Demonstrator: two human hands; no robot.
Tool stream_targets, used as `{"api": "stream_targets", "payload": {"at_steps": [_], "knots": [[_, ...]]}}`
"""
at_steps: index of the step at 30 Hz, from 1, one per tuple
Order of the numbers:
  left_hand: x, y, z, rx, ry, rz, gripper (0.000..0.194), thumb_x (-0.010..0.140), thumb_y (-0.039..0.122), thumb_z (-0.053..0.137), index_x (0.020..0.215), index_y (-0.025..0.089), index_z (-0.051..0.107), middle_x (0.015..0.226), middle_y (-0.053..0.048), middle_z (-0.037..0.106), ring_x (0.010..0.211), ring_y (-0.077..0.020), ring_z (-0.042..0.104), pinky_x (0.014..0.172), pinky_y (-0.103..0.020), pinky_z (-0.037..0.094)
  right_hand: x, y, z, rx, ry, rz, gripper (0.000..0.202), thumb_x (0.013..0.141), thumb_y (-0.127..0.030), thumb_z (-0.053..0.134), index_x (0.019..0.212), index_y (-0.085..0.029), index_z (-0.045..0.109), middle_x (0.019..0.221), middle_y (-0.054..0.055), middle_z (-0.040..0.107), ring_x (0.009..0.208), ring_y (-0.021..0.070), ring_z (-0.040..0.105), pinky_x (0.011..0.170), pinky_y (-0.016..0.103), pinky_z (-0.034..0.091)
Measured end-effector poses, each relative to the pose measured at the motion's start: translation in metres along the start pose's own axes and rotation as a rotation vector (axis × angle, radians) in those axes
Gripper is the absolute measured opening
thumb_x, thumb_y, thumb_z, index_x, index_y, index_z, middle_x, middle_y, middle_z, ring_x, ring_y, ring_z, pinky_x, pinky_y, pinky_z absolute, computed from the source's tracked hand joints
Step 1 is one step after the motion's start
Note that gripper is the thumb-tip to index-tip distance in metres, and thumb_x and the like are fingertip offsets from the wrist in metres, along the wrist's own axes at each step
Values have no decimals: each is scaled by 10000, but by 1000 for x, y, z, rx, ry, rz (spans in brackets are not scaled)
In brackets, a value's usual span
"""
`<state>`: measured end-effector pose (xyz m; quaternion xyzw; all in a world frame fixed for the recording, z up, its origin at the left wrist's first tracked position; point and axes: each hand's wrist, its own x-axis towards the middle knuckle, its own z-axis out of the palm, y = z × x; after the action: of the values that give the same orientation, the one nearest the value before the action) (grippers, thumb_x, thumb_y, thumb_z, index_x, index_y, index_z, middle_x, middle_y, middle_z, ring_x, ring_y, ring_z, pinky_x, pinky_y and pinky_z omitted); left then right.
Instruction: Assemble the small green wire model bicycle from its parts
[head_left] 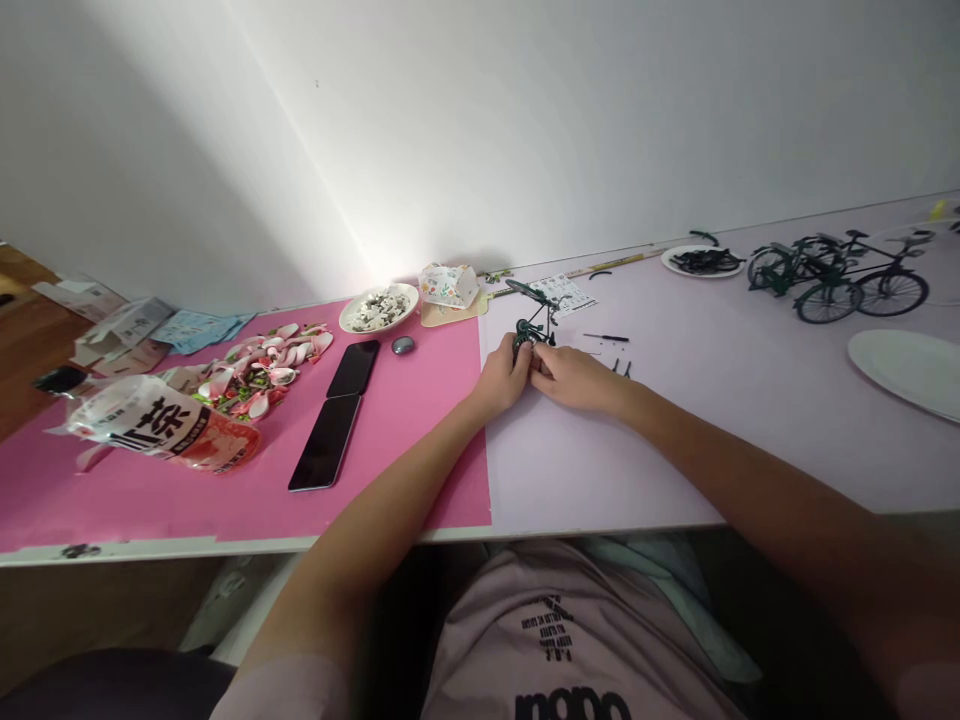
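Note:
A small dark green model bicycle (536,328) is held between both hands over the light part of the table, its one visible wheel pointing away from me. My left hand (504,376) grips its near end from the left, fingers closed. From the right, my right hand (574,376) pinches the same end, fingertips close to those of the left. The fingers hide the exact spot they hold. A thin dark screwdriver (606,338) and a few tiny parts (621,367) lie just right of the bicycle. Behind it is a printed sheet (568,293).
Finished-looking model bicycles (892,292) stand at the right, near a plate of dark parts (705,262) and a white plate (911,365). On the pink mat (420,450) are two phones (324,442), a bottle (161,425), flower-like pieces (259,370) and a bowl (379,309).

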<state>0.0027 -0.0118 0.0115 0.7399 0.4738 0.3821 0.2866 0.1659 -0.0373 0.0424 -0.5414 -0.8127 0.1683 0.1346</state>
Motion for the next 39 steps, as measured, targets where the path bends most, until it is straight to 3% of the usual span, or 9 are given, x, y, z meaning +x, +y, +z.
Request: {"api": "stream_targets", "payload": {"at_steps": [39], "knots": [[0,-1,0,18,7,13,211,1069,374,407,923,230,451,778,-8,612,733,-177,583,722,-297,418,-2,-3,-2,-13,2,-1,191,1031,-352,460,1082,-204,570,956,110,752,778,253,677,621,304,392]]}}
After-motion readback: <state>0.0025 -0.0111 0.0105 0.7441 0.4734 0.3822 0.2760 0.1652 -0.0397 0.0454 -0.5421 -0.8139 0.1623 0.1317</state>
